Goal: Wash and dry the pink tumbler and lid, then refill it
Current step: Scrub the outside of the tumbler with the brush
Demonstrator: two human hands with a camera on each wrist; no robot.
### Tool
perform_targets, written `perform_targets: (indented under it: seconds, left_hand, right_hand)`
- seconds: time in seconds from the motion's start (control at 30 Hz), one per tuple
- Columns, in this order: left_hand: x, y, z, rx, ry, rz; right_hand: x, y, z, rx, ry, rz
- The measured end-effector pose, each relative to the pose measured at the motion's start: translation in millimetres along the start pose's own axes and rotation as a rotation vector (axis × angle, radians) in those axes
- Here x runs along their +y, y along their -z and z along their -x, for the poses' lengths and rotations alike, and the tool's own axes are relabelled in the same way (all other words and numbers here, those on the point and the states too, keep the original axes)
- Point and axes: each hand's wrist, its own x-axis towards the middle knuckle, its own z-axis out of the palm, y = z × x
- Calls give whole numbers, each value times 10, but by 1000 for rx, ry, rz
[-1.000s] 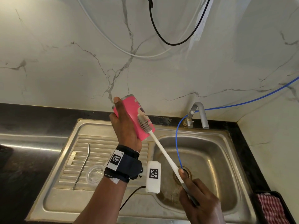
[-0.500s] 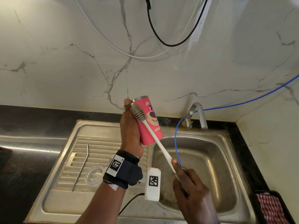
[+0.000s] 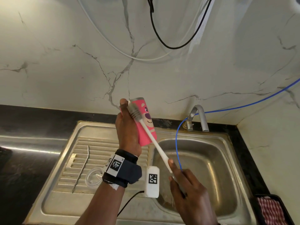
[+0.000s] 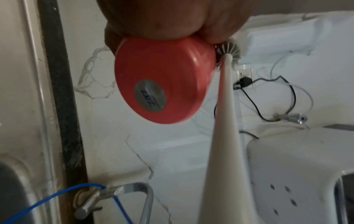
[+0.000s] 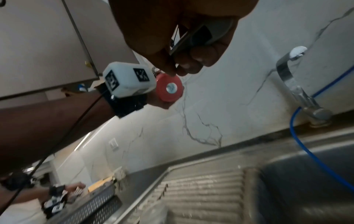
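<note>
Scrubbing the outside of the pink tumbler (image 3: 144,125), held up above the sink (image 3: 215,168), just over the ridge between basin and draining board. Left hand (image 3: 128,132) wrapped round the tumbler's body, fingers curled on its far side, thumb up near the rim. Right hand (image 3: 186,189) clenched on the grey handle end of the bottle brush (image 3: 152,137), bristles pressed against the tumbler's upper wall beside the thumb. Looks rigid and light, likely hollow metal or hard plastic; smooth painted wall probably slick when wet, so best gripped mid-body with a full wrap, as now. Cannot tell whether anything is inside. Clear lid (image 3: 95,176) and metal straw (image 3: 82,169) lying on the draining board, left of the basin. Basin showing no standing water.
</note>
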Motion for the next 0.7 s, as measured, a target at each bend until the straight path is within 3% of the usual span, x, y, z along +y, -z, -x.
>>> perform_targets:
  seconds: [0.1, 0.3, 0.47, 0.7]
  left_hand:
    - [43, 43, -42, 34, -45, 24]
    - [-86, -119, 116, -57, -22, -10]
    - [31, -31, -51, 33, -73, 10]
    - [-58, -115, 86, -19, -39, -65]
  right_hand:
    - [-18, 81, 151, -35, -22, 15]
    - [7, -11, -150, 47, -57, 30]
    - [-36, 63, 114, 28, -45, -11]
    - [-57, 23, -71, 48, -96, 18]
